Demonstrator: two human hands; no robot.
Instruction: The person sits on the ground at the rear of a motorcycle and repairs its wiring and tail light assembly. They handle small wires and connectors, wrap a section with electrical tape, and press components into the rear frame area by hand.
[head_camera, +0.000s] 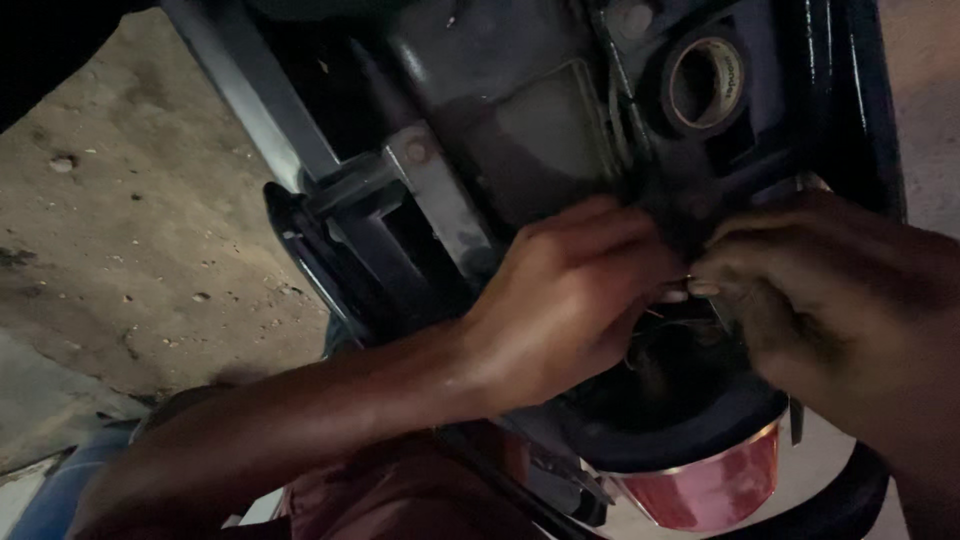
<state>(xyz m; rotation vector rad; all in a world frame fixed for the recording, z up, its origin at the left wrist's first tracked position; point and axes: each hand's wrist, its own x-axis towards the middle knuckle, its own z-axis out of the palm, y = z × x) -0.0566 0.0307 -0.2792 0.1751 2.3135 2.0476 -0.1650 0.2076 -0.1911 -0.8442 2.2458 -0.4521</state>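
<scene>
The ground (130, 200) is pale, dusty and rough, scattered with small stones, and fills the left of the view. Over it sits the dark rear frame (500, 110) of a two-wheeled vehicle, made of scuffed black plastic and dull painted metal, with flat panels and boxy recesses; its long axis runs from the top of the view down toward the lower right. A straight grey metal bar (260, 100) slants along its left edge, and a flat grey bracket (430, 185) with a round bolt head lies beside it. At the lower end is the tail light (710, 485), a curved, glossy red lens under a rounded black housing, facing the bottom of the view. A roll of black tape (705, 82), ring-shaped with a pale cardboard core, lies flat in a recess near the top right. The left hand (570, 300) and the right hand (830, 300) meet just above the tail light, both curled with fingertips pinched together on thin wires (685, 285) that run across between them; the wires are small and dim, so their colour and ends cannot be told.
</scene>
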